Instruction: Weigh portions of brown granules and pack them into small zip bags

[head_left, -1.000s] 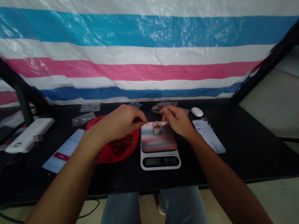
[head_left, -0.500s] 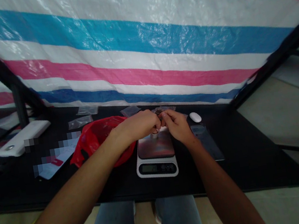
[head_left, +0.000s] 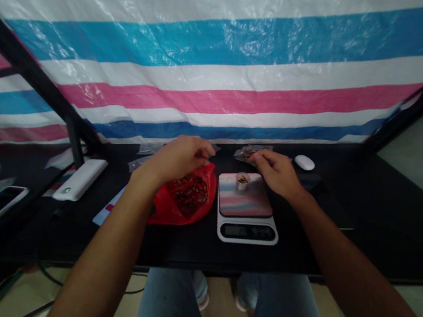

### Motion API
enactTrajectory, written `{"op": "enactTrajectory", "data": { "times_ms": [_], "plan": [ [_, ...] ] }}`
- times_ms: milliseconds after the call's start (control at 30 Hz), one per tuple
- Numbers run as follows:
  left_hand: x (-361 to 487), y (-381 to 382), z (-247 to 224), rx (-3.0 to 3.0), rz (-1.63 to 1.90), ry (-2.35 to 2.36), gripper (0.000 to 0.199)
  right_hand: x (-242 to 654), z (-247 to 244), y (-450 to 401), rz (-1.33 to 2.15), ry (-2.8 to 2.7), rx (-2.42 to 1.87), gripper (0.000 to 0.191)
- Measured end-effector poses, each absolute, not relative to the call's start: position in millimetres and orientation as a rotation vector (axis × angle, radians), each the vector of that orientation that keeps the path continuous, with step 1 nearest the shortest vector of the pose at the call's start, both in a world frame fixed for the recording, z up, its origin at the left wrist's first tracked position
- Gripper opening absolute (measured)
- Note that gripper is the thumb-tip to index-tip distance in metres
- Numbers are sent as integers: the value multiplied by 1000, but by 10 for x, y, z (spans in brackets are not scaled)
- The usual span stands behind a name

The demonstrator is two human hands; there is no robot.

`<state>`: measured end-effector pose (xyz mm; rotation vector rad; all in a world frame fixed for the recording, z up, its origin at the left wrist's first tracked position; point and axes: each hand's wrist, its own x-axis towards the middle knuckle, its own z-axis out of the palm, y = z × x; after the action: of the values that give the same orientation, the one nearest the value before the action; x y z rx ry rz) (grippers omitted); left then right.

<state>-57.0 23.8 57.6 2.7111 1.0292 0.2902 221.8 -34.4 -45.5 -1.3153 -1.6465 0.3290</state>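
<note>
Scale readout [head_left: 246, 231] illegible, tiny cup [head_left: 242, 181] contents too small to ID, clear pkt [head_left: 251, 153] partly behind R hand [head_left: 277, 174].

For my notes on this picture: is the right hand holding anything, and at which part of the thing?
The right hand seems to hold the near edge of a clear plastic bag with its fingertips, but the hold is hard to confirm.

A white digital kitchen scale [head_left: 244, 212] carries a small white cup [head_left: 243, 181] of brown pieces on its striped platform. Left of the scale, the left hand [head_left: 177, 158] hangs above a red plastic bag [head_left: 185, 197]; behind it, the right hand [head_left: 276, 174] touches a clear plastic packet [head_left: 253, 153].
</note>
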Motion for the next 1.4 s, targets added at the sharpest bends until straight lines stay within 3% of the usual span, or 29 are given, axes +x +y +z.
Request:
{"op": "enactTrajectory", "data": {
  "times_ms": [167, 267, 367, 600, 900, 1067, 1200, 1267, 1400],
  "plan": [
    [-808, 489, 399, 2667, -65, 1393, 69, 2258, -475, -341, 256, -1647, -1360, 38],
    [-765, 581, 332, 2591, -314, 1408, 45, 2292, -487, -339, 231, -1653, -1362, 38],
    [-736, 584, 413, 2604, -333, 1414, 23, 2330, -500, -332, 189, -1654, -1380, 38],
    [-806, 401, 752, 2723, -130, 1448, 33, 2379, -525, -341, 27, -1547, -1485, 40],
    [-771, 287, 685, 2656, -149, 1556, 29, 2379, -589, -326, -67, -1517, -1528, 40],
    [-748, 54, 551, 2900, 224, 1800, 40, 2364, -607, -303, -16, -1505, -1485, 39],
    [-786, -195, 393, 2977, 496, 1598, 18, 2342, -587, -307, 17, -1473, -1431, 36],
    [-792, -222, 271, 2969, 456, 1414, 14, 2328, -573, -311, 25, -1456, -1401, 36],
    [-746, -59, 0, 2753, 22, 1315, 30, 2302, -560, -314, 43, -1441, -1373, 37]
  ]
}}
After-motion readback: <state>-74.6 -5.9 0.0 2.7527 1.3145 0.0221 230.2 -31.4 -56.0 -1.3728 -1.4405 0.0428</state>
